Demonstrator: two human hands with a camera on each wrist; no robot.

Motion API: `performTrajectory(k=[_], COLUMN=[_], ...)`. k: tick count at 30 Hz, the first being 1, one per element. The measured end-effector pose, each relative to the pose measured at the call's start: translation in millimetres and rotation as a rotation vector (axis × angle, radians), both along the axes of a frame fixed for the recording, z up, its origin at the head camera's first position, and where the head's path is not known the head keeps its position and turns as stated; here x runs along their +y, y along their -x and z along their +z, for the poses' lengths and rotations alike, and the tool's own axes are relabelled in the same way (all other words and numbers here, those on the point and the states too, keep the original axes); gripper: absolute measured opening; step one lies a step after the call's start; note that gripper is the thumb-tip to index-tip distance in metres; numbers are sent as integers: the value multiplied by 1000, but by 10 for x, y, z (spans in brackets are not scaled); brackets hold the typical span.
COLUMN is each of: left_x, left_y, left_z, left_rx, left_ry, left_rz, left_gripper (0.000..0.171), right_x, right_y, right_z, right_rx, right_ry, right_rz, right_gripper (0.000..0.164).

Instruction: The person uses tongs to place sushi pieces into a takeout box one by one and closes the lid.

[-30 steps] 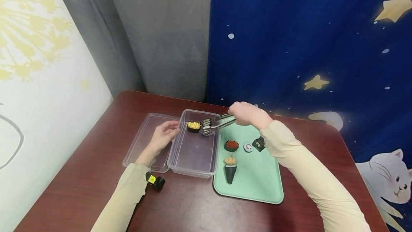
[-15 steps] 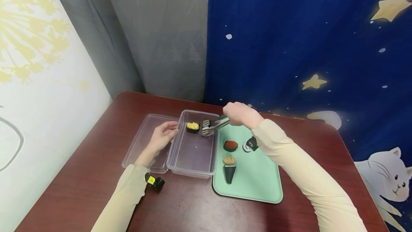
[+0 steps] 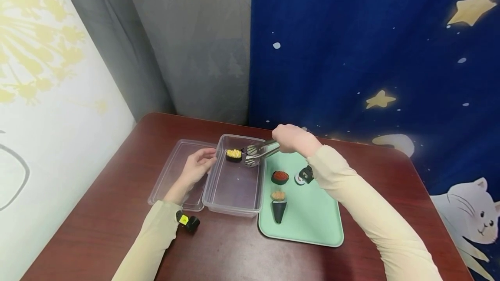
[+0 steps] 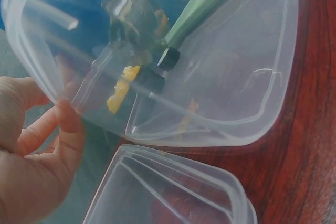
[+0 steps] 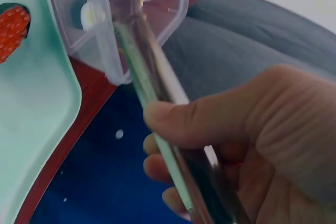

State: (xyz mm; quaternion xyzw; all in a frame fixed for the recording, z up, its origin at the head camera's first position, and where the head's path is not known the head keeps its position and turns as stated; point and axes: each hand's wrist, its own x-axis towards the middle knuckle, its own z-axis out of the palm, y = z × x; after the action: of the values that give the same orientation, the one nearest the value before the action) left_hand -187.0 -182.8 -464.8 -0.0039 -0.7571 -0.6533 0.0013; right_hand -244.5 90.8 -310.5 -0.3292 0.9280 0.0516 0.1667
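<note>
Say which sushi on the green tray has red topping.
The oval sushi beyond the dark cone on the tray: only its topping is red. The cone's is tan; the round piece, partly hidden, looks white.

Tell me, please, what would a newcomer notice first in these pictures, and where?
Probably the right hand, gripping metal tongs whose tips reach into the clear container. Inside it, just beside the tips, the bright yellow-topped sushi piece draws the eye. Then come the red-topped piece on the mint-green tray and, behind the table, the blue curtain with golden stars.
</note>
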Motion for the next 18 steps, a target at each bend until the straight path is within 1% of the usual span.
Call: performTrajectory(k=[5, 7, 10, 13, 18], left_x=[9, 11, 14, 12, 2], left_y=[-4, -2, -1, -3, 1], left_z=[-6, -10, -12, -17, -40], left_rx=[10, 16, 17, 13, 20], left_ry=[-17, -18, -22, -28, -23], left_rz=[-4, -6, -4, -2, -6], left_gripper=[35, 34, 34, 33, 34], right_x=[343, 503, 748, 996, 1343], right_y=[-12, -14, -36, -94, -227], right_z=[-60, -104, -176, -252, -377], right_rx=[0, 0, 8, 22, 75], right_ry=[148, 209, 312, 408, 496], right_rz=[49, 53, 31, 8, -2], right_gripper=[41, 44, 47, 49, 51])
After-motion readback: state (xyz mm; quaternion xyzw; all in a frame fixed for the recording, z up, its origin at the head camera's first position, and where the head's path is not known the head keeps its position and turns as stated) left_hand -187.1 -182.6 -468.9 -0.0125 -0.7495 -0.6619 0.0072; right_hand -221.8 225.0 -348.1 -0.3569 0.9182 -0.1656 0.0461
